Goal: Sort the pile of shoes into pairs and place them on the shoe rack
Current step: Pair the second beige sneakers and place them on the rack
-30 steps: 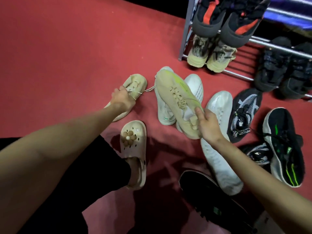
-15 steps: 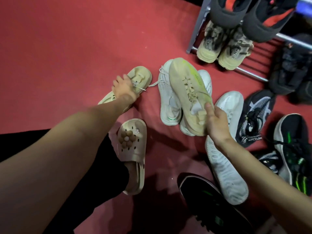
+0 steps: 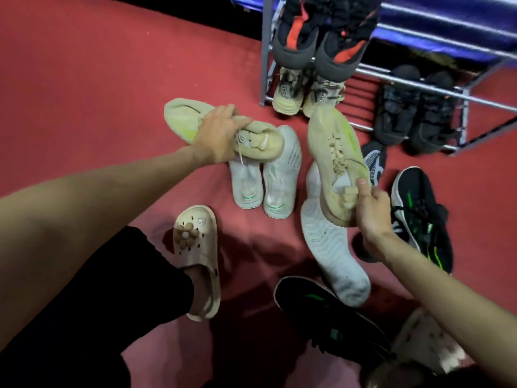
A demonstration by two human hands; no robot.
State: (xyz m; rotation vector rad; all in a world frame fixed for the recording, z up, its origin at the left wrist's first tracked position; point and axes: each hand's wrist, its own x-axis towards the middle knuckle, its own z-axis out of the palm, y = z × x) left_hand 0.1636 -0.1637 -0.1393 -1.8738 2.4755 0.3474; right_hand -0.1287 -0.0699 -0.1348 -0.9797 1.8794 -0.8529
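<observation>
My left hand grips a beige sneaker with a lime stripe, lifted off the red floor, toe pointing left. My right hand holds the matching beige sneaker by its heel, toe pointing up toward the metal shoe rack. Below the two lie a white sneaker pair and a white shoe turned sole up. On the rack sit a black and red pair, a tan pair and a black pair.
Black shoes with green accents lie at the right and bottom, and a grey patterned shoe sits behind the held one. My foot wears a beige clog. Open red carpet spreads to the left.
My left hand has lifted its beige sneaker off the floor and moved it right, over the white pair. My right hand has carried the other beige sneaker right and toward the rack.
</observation>
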